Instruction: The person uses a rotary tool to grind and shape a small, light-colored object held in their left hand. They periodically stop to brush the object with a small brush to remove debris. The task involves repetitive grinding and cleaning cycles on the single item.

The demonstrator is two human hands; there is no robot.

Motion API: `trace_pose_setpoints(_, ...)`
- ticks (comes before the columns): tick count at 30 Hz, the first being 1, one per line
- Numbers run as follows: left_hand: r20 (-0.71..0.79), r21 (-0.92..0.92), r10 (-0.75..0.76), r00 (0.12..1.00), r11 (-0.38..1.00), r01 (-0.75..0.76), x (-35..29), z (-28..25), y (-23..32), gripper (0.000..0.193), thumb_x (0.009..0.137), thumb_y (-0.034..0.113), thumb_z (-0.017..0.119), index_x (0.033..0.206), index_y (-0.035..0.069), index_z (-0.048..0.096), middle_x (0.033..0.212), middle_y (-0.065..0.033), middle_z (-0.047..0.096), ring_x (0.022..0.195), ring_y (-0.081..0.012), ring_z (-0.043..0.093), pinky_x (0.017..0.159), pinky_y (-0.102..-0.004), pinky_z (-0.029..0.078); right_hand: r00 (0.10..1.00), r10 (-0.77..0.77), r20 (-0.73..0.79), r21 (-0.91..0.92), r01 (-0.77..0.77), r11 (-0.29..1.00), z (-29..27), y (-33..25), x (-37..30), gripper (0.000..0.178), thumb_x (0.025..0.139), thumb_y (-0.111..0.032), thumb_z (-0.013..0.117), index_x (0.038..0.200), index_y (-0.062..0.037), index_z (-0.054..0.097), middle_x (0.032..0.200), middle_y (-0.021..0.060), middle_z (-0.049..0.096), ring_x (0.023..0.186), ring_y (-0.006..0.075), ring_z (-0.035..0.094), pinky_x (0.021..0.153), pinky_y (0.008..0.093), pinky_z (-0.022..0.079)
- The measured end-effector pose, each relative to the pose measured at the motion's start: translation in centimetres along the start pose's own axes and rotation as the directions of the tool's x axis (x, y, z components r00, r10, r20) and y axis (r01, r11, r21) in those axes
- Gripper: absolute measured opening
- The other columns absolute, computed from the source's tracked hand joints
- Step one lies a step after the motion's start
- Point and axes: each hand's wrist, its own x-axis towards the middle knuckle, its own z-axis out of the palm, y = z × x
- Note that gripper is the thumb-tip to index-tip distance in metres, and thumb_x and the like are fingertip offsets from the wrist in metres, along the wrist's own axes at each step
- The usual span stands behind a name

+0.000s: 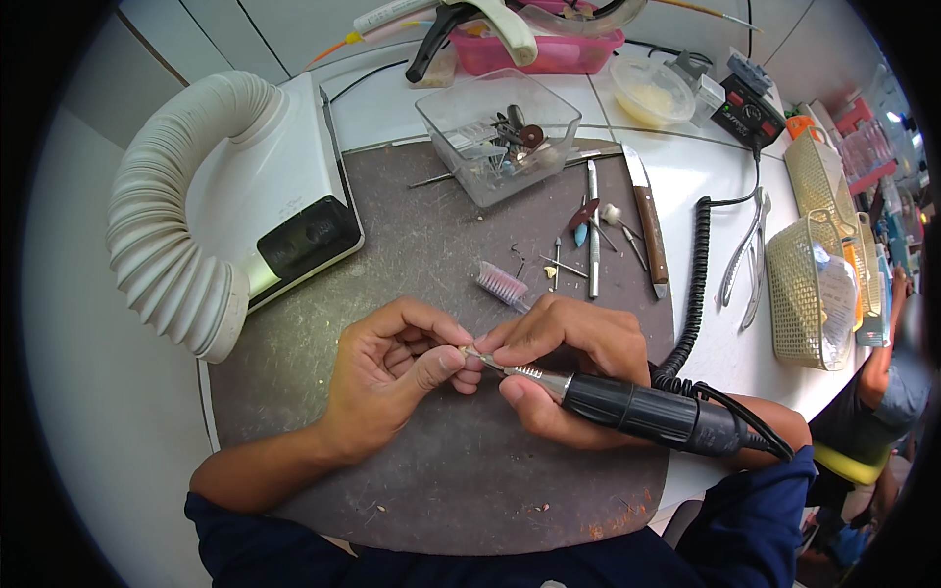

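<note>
My right hand [588, 338] is closed around a black and silver rotary handpiece [642, 407], its metal nose pointing left. Close by, my left hand [382, 377] pinches a small pale piece [465, 350] between thumb and fingertips. The handpiece's tip meets or nearly meets this piece; the fingers hide the exact contact. Just beyond my hands lies a small brush [503, 283] with pinkish bristles. Several thin metal tools and burs lie farther right, along with a wooden-handled knife [644, 216].
A white ribbed hose [167, 216] curves beside a white machine [314, 167] at left. At the back of the dark mat [441, 490] stands a clear plastic box [461, 171] of bits. A coiled black cord [696, 284], pliers [750, 260] and woven baskets [794, 294] are at right.
</note>
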Motion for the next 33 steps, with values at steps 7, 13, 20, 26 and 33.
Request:
trace_pose_setpoints(7, 0.008, -0.012, -0.016, 1.0, 1.0, 0.017, 0.06, -0.21, -0.1, 0.013, 0.094, 0.004, 0.059, 0.104, -0.004, 0.056, 0.092, -0.0134, 0.066, 0.084, -0.0162, 0.066, 0.078, -0.0295, 0.056, 1.0, 0.023, -0.006, 0.014, -0.023, 1.0, -0.01, 0.07, -0.02, 0.019, 0.074, -0.001, 0.069, 0.09, 0.004, 0.061, 0.085, 0.0157, 0.068, 0.08, 0.0237, 0.071, 0.072, 0.0306, 0.058)
trace_pose_setpoints(13, 0.018, -0.013, -0.007, 1.0, 1.0, 0.007, 0.12, -0.29, -0.14, 0.013, 0.093, 0.003, 0.059, 0.104, -0.004, 0.056, 0.092, -0.0135, 0.066, 0.084, -0.0159, 0.066, 0.078, -0.0291, 0.056, 0.999, 0.029, -0.024, 0.001, -0.029, 1.0, 0.03, -0.32, 0.04, 0.018, 0.074, 0.0, 0.069, 0.09, 0.0039, 0.061, 0.083, 0.015, 0.068, 0.079, 0.0232, 0.072, 0.071, 0.0303, 0.058)
trace_pose_setpoints(20, 0.01, -0.005, -0.007, 1.0, 1.0, 0.007, 0.13, -0.11, 0.02, 0.013, 0.092, 0.001, 0.06, 0.103, -0.003, 0.055, 0.092, -0.0134, 0.066, 0.084, -0.0157, 0.066, 0.078, -0.0283, 0.056, 1.0, 0.007, -0.013, -0.005, -0.007, 1.0, 0.04, -0.13, 0.1, 0.018, 0.073, 0.001, 0.07, 0.089, 0.0032, 0.062, 0.084, 0.0147, 0.068, 0.079, 0.0229, 0.071, 0.07, 0.0293, 0.056)
trace_pose_setpoints(26, 0.009, 0.013, -0.001, 1.0, 1.0, 0.0, 0.18, -0.02, 0.06, 0.013, 0.091, 0.0, 0.061, 0.102, -0.003, 0.055, 0.092, -0.0134, 0.065, 0.085, -0.0156, 0.065, 0.078, -0.0279, 0.055, 1.0, 0.017, 0.006, 0.02, -0.017, 1.0, 0.07, -0.43, 0.22, 0.018, 0.073, 0.002, 0.07, 0.089, 0.0029, 0.062, 0.085, 0.0146, 0.068, 0.079, 0.0229, 0.071, 0.071, 0.0292, 0.055)
trace_pose_setpoints(33, 0.007, 0.003, -0.005, 1.0, 1.0, 0.005, 0.14, 0.02, 0.1, 0.013, 0.091, 0.0, 0.061, 0.102, -0.003, 0.055, 0.093, -0.0135, 0.065, 0.086, -0.0157, 0.065, 0.079, -0.0279, 0.055, 1.0, 0.016, 0.016, 0.025, -0.016, 1.0, 0.07, -0.53, 0.24, 0.019, 0.073, 0.002, 0.069, 0.09, 0.0035, 0.061, 0.085, 0.0148, 0.068, 0.079, 0.0229, 0.071, 0.07, 0.0292, 0.055)
